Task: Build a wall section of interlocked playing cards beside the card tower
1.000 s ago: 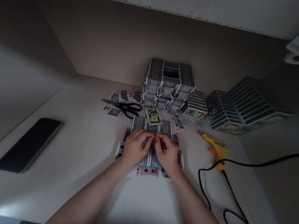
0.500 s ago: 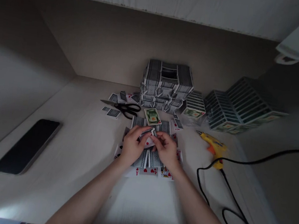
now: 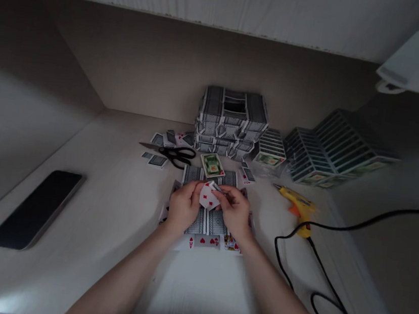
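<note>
Between both hands is a folded playing card [image 3: 209,197], its white face with red diamonds turned up. My left hand [image 3: 184,204] pinches its left side. On the other side, the fingers of my right hand [image 3: 234,208] close on the card's right edge, where a patterned strip of its back shows. Below the hands lies a flat arrangement of patterned card backs [image 3: 217,224], with face-up cards [image 3: 203,241] along its near edge, hearts among them. Just beyond the hands rests a green card box [image 3: 212,165]. My hands hide the middle of the arrangement.
Behind stands a box built of cards [image 3: 233,116]. Black scissors [image 3: 175,154] and card pieces [image 3: 157,161] lie left of it. Stacked card boxes [image 3: 320,155] are at the right, near a yellow glue gun [image 3: 299,204] with a looping black cord [image 3: 326,278]. A phone [image 3: 37,209] lies far left.
The card in my hands has turned, so its diamond face now shows upward where before mostly a folded edge showed. My view has shifted slightly.
</note>
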Demonstrator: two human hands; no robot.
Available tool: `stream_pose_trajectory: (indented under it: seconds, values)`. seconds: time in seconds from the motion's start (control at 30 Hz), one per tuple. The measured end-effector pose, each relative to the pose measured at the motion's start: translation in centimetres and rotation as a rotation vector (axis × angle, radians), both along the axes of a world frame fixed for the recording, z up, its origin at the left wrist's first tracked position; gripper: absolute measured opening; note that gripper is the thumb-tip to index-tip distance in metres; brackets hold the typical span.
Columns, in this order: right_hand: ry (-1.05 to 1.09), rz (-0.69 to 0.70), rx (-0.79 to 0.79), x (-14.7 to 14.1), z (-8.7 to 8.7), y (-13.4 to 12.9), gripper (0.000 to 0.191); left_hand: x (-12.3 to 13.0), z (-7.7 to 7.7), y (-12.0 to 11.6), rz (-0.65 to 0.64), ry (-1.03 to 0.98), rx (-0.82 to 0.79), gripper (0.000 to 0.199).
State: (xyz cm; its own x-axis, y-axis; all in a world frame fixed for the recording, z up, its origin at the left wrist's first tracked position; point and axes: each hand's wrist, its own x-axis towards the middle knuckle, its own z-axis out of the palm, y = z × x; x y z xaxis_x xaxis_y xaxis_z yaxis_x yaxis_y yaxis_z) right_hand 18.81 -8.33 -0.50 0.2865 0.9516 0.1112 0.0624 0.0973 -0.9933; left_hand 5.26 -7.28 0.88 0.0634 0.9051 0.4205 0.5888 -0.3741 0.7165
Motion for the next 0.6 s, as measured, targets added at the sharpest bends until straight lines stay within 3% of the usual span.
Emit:
stream_pose_trajectory:
  seconds: [0.17,0.33,0.6]
  values:
    - [-0.231,-0.025,0.070,0.33,0.32,-0.38,0.017,0.25,0.46,-0.09,-0.125,-0.028,0.026,0.023]
    - [-0.410,-0.002,0.136,0.30,0.87,-0.84,0.015,0.24,-0.08,-0.12,-0.093,-0.040,0.039,0.014]
    - [-0.171,0.037,0.047,0.11,0.55,-0.60,0.020,0.23,-0.29,-0.14,-0.034,-0.077,0.052,0.013]
